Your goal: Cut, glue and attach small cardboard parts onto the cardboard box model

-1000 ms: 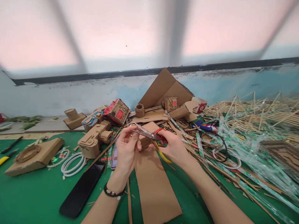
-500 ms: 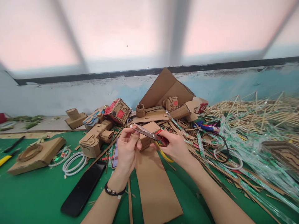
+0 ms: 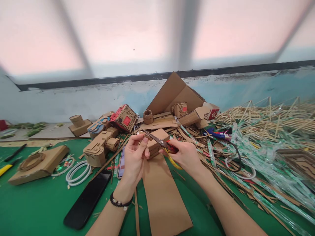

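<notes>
My right hand [image 3: 183, 154] is closed around the red handles of a pair of scissors [image 3: 157, 140], whose blades point left toward my other hand. A yellow strip [image 3: 173, 160], curved like a measuring tape, hangs under the right fingers. My left hand [image 3: 135, 150] is pinched near the blade tips on something small that I cannot make out. Behind the hands sits a small cardboard box [image 3: 159, 134]. Below them a long flat cardboard strip [image 3: 164, 200] lies on the green table [image 3: 31, 203].
A black phone [image 3: 87, 200], a coiled white cable [image 3: 78, 172] and cardboard camera models [image 3: 97, 149] lie at left. Cardboard scraps and clear plastic strips [image 3: 265, 164] cover the right side. A large folded cardboard sheet [image 3: 169, 91] leans on the wall.
The scissors have shifted slightly at the left fingertips, and their blades look a little further apart from the left thumb. Both hands stay in nearly the same place.
</notes>
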`<state>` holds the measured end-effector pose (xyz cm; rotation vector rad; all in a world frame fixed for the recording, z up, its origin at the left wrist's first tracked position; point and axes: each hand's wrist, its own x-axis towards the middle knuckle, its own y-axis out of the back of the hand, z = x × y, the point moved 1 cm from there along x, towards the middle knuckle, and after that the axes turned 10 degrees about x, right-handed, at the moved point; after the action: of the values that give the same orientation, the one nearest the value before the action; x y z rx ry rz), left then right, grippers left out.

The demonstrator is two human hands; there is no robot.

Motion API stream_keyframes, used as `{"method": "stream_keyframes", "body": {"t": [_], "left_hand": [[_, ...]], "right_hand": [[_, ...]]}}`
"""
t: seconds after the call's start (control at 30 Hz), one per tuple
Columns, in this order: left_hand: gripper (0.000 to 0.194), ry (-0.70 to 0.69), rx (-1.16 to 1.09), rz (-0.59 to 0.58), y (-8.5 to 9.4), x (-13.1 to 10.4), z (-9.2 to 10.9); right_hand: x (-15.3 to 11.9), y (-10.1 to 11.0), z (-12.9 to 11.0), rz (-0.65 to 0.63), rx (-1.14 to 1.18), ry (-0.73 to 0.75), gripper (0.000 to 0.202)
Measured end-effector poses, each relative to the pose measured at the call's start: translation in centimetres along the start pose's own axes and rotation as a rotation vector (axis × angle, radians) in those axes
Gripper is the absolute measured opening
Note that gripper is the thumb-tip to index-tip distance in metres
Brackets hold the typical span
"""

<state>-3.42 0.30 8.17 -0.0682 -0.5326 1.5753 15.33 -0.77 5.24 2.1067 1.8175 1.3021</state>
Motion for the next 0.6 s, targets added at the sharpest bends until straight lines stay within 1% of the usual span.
{"method": "stream_keyframes", "body": {"t": [0.07, 0.13, 0.27, 0.37, 0.43, 0.6], "left_hand": [[0.034, -0.004, 0.001, 0.003, 0.1, 0.0, 0.1], [0.033, -0.007, -0.003, 0.009, 0.2, 0.1, 0.3], [0.032, -0.025, 0.004, 0.025, 0.6, 0.3, 0.6], [0.04, -0.04, 0.034, 0.055, 1.2, 0.9, 0.8], [0.044, -0.051, 0.044, 0.085, 1.7, 1.4, 1.0], [0.041, -0.105, 0.112, 0.169, 3.1, 2.7, 1.4]], "right_hand": [[0.1, 0.3, 0.0, 0.024, -0.006, -0.013, 0.053], [0.2, 0.7, 0.1, 0.053, -0.01, -0.065, 0.056], [0.7, 1.9, 0.7, 0.082, -0.034, -0.25, 0.058], [1.1, 3.0, 1.8, 0.005, -0.17, -0.385, 0.054], [1.2, 3.7, 2.9, -0.069, -0.284, -0.434, 0.051], [1.0, 5.2, 6.3, -0.169, -0.5, -0.526, 0.038]]}}
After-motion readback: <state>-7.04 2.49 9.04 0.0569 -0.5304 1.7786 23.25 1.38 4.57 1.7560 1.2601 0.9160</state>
